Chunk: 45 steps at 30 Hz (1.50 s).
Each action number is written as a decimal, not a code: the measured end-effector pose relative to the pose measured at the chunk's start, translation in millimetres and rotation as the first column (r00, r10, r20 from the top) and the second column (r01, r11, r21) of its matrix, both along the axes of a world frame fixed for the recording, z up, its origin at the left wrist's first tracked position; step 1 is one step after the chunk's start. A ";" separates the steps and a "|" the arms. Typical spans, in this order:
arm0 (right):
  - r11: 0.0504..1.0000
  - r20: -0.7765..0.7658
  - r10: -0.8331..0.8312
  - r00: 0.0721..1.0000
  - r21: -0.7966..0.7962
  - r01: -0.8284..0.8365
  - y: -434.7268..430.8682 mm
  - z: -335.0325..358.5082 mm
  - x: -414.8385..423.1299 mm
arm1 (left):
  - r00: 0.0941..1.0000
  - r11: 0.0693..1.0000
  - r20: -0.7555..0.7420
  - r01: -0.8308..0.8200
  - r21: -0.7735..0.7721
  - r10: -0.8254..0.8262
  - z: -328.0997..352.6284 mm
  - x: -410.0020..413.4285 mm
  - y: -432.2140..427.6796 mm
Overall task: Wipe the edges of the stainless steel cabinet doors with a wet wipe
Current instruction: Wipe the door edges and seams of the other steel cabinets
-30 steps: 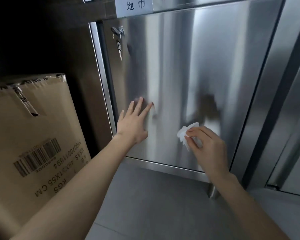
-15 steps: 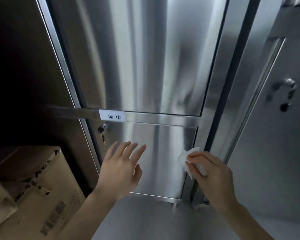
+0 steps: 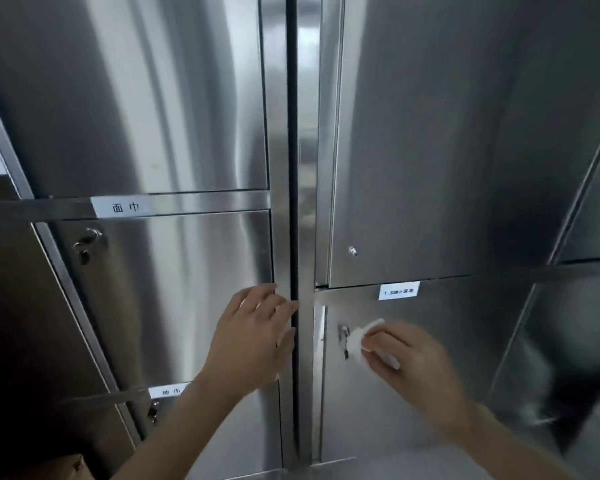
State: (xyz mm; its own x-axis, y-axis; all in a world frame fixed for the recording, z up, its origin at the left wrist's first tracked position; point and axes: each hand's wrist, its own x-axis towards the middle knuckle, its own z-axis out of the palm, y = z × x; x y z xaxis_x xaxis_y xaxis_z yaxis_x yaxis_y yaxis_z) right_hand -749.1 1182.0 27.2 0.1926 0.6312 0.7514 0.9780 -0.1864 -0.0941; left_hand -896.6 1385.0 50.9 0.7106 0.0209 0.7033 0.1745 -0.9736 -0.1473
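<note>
Right by the dark gap point(image 3: 293, 202), the left hand point(image 3: 253, 337) is spread wide at the right edge of one door point(image 3: 187, 289). The right hand point(image 3: 413, 362) pinches the wipe point(image 3: 364, 337) against the next door point(image 3: 430, 427), near its left edge, beside the lock point(image 3: 343, 332).

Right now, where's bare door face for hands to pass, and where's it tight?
Free: lower right door right of the right hand, under its label; middle left door between its lock and the left hand. Tight: around the key, beside the wet wipe.
</note>
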 end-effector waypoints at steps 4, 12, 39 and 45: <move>0.999 0.113 -0.036 0.993 -0.024 0.039 -44.3 68.4 -4.0 | 0.995 0.993 0.082 0.042 0.113 -0.051 67.5 7.1 -16.8; 0.995 0.226 -0.085 0.970 0.063 0.072 -80.5 140.5 42.0 | 0.996 0.988 0.090 -0.004 0.152 -0.009 133.1 49.0 -26.5; 0.985 0.288 0.086 0.954 0.120 -0.125 23.0 238.5 247.6 | 0.881 0.783 -0.113 -0.341 0.520 0.459 219.2 242.2 68.7; 0.978 0.294 0.114 0.949 0.135 -0.159 51.1 242.7 245.8 | 0.913 0.759 -0.102 -0.262 0.596 0.395 218.5 237.9 87.1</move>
State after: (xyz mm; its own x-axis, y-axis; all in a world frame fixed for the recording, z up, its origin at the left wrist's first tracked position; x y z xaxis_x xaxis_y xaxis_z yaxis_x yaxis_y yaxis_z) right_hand -503.3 1233.1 269.8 -0.1222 0.5081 0.8526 0.9834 -0.0541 0.1732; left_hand -658.7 1472.1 269.3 0.8635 -0.0668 0.4999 0.3682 -0.5939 -0.7154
